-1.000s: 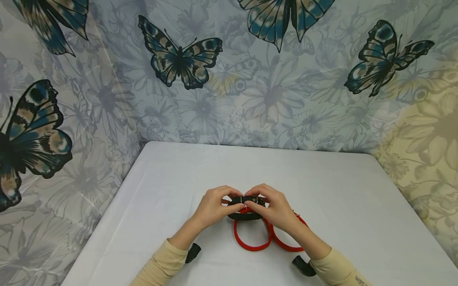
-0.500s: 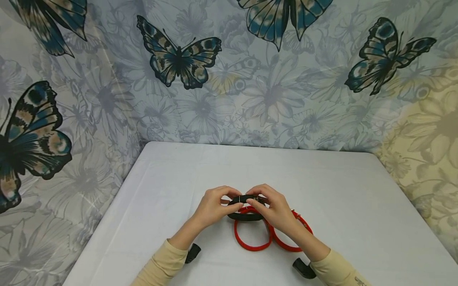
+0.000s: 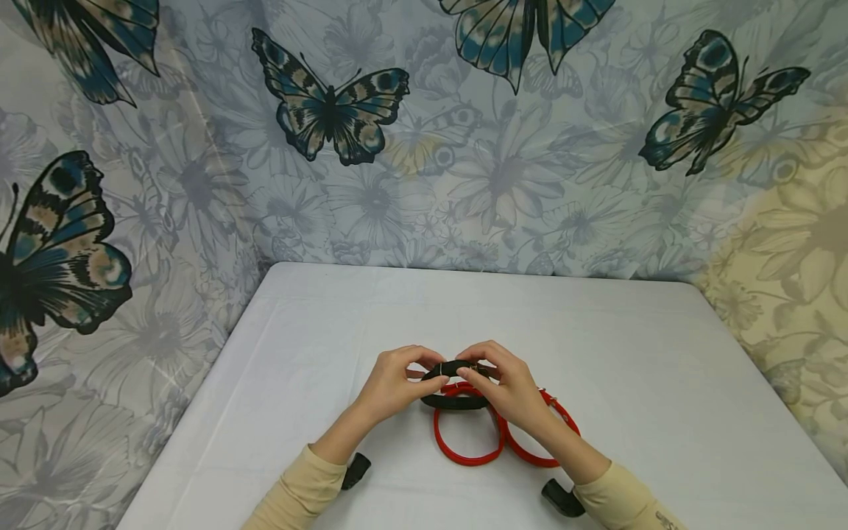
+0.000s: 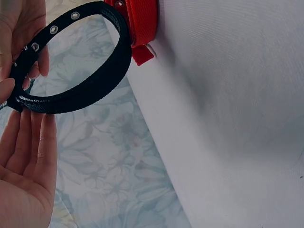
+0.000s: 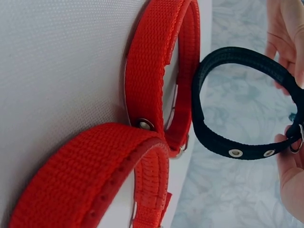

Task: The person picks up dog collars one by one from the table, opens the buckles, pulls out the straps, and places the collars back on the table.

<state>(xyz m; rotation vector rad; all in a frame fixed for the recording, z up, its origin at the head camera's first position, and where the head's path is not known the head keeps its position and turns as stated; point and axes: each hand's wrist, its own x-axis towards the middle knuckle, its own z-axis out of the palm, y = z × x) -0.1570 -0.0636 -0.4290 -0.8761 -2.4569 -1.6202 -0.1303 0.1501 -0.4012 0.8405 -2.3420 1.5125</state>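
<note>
My left hand (image 3: 389, 384) and right hand (image 3: 506, 384) both grip the black collar (image 3: 456, 403), near two red collars (image 3: 468, 461) on the surface (image 3: 318, 316).

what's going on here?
A person is holding a black collar up in both hands, the left hand and right hand pinching its far side. It forms a loop; whether the buckle is fastened can't be made out behind the fingers. Two closed red loops sit on the white table below: one red collar and, beside it to the right, a second red collar, partly hidden by the right arm. Neither is in hand.
</note>
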